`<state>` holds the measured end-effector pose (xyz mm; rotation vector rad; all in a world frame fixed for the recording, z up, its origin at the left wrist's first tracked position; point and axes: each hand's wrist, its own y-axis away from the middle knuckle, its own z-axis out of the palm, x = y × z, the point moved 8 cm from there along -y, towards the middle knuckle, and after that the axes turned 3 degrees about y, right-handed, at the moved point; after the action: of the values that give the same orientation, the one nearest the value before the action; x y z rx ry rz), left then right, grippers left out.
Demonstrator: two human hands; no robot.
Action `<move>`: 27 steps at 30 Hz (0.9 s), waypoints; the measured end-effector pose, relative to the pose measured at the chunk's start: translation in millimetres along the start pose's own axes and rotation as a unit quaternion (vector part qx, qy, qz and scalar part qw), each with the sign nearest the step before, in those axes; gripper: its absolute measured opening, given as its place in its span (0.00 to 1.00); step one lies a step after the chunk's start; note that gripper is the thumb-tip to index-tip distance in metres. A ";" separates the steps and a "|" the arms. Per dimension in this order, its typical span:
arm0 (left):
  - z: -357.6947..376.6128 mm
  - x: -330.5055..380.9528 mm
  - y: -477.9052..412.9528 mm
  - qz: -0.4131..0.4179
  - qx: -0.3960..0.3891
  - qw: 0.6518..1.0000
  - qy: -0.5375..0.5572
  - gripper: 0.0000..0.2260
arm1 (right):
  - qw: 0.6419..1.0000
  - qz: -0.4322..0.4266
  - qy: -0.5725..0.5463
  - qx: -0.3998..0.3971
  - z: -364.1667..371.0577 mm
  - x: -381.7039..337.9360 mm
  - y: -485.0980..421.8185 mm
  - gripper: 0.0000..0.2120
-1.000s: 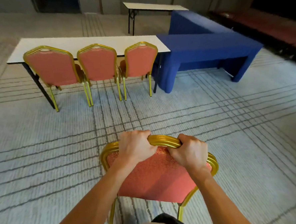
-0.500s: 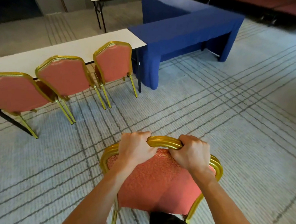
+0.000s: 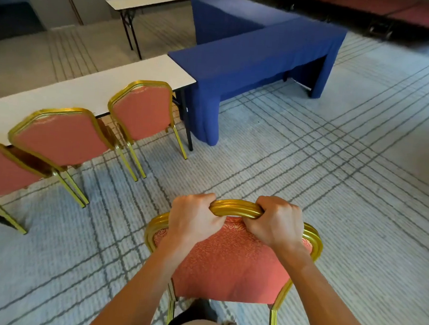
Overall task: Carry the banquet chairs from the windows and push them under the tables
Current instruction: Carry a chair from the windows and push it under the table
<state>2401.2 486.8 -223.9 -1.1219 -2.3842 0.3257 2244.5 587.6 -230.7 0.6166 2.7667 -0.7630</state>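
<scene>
Head view: the step in hand looks like the carry. A banquet chair (image 3: pixel 230 261) fills the lower centre of the frame, its back towards the camera, over the striped carpet (image 3: pixel 307 180). Its feet fall outside the frame, so I cannot tell whether they are off the floor.

The left hand (image 3: pixel 193 219) and right hand (image 3: pixel 275 225) sit side by side on the gold top rail. Each has its fingers curled tight over the rail, knuckles up, with a stretch of bare rail between them. Both forearms rise from the bottom edge and converge on the rail.

At the left of the frame, three chairs (image 3: pixel 61 138) stand tucked at the white table (image 3: pixel 87 89). The blue-draped table (image 3: pixel 252 61) in the upper centre has none on its near side. The next move probably calls for steering the chair to that near side, squaring it to the edge and pushing the seat under the cloth.
</scene>
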 end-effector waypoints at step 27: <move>178.8 -113.3 -434.4 0.053 -0.015 0.997 0.055 0.18 | 0.996 0.057 0.057 0.038 153.0 152.2 -391.2 0.15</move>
<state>2085.1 121.5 -237.5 -1.2512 -2.2461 0.2585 1947.8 253.6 -233.1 0.8514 2.7856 -0.8347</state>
